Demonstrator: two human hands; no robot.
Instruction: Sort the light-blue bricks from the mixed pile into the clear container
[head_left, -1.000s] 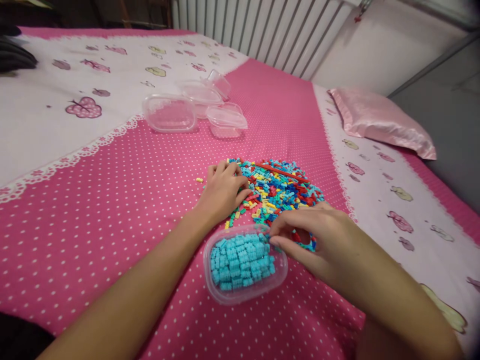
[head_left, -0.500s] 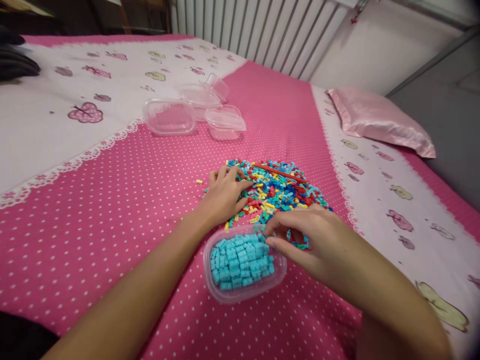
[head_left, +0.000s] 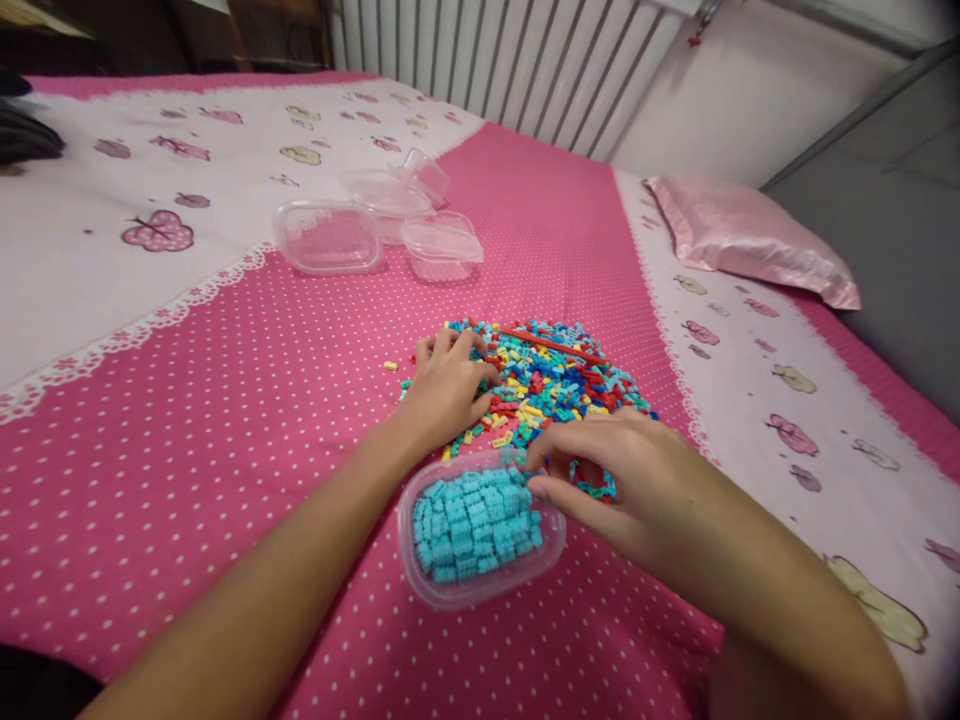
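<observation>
1. Bricks [head_left: 474,520], light blue, lie packed in rows in the box [head_left: 407,545], on the sheet [head_left: 225,430], just short of the mixed pile [head_left: 559,380].
2. Left hand [head_left: 448,388]: fingers curved and spread at the pile's left edge; I cannot tell whether they grip a piece.
3. Right hand [head_left: 619,462]: thumb and index finger nearly together at the box's far right; I cannot tell whether a brick sits between.
4. Best handled 1 brick at a time, lowered lightly at the bare right end, without nudging the rows or tipping the box.
</observation>
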